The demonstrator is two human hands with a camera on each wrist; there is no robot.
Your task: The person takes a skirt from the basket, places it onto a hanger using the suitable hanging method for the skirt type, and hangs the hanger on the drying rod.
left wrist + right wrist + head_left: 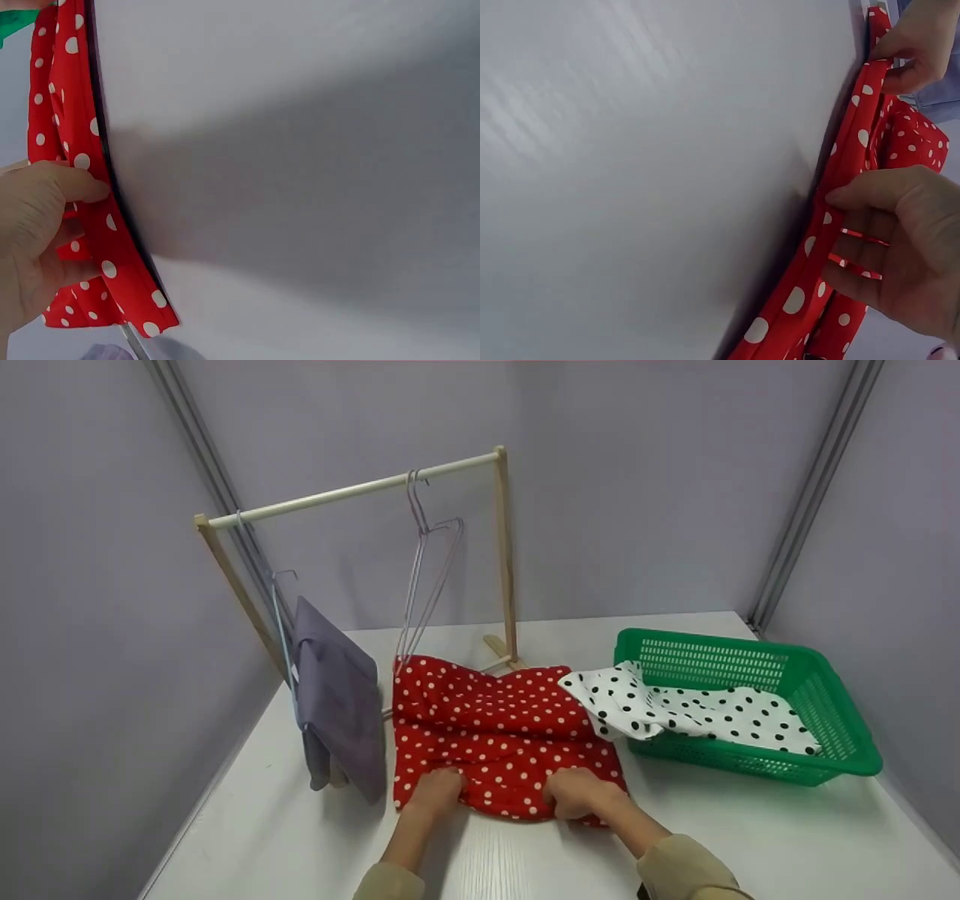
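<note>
Both forearms reach forward, beige sleeves, backs of hands up. Left hand pinches the near edge of a red fabric piece with white polka dots, thumb on top, fingers behind. Right hand pinches the same edge farther right, same grip. Fabric is soft, rumpled in crosswise folds, on a smooth white table, mostly beyond the hands. Just left: smooth grey-purple cloth, draped on a hanger. Right: green perforated plastic basket holding white, black-dotted cloth, one end over the rim.
</note>
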